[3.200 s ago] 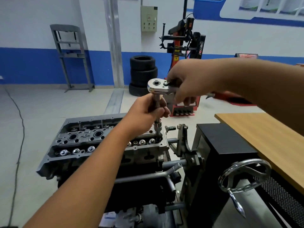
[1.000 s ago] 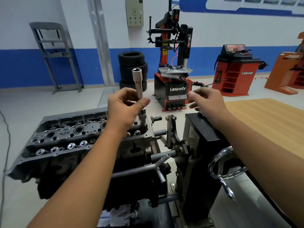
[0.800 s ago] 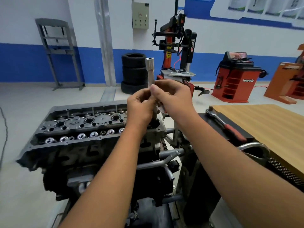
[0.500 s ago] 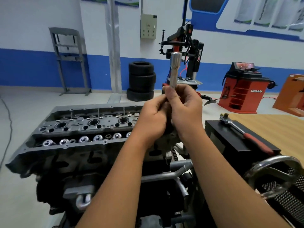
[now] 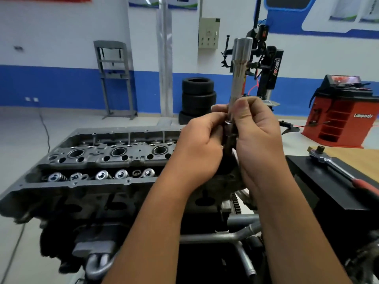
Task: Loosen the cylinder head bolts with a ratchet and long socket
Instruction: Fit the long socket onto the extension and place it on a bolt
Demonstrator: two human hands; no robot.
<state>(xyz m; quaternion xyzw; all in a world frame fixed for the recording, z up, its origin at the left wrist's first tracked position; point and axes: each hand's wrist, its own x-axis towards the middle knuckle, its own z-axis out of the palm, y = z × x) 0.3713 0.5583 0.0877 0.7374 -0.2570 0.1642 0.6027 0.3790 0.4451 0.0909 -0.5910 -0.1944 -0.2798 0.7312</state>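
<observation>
- 2 hands meet on 1 tool: the left hand (image 5: 200,149) has its fingers curled round the lower end of the long socket (image 5: 239,78), and the right hand (image 5: 257,136) pinches its shaft with the thumb just above, so both are grasping it and neither is free.
- The socket stands upright over the right end of the cylinder head (image 5: 114,160), its open top end well above the fingers; a darker piece shows between the palms at its foot, and whether that is a bolt or an adapter I cannot tell.
- To do this step well, I judge the socket should stay upright and in line with whatever sits below, turned by the fingertips only, not levered sideways.
- Whether the foot touches the head is hidden behind the hands.
- The ratchet (image 5: 336,168) lies apart on the black box (image 5: 328,193) to the right, red handle toward the viewer, within easy reach of the right hand.
- 1 caution: the socket looks smooth, so a firm lower grip seems wise before either hand lets go.
</observation>
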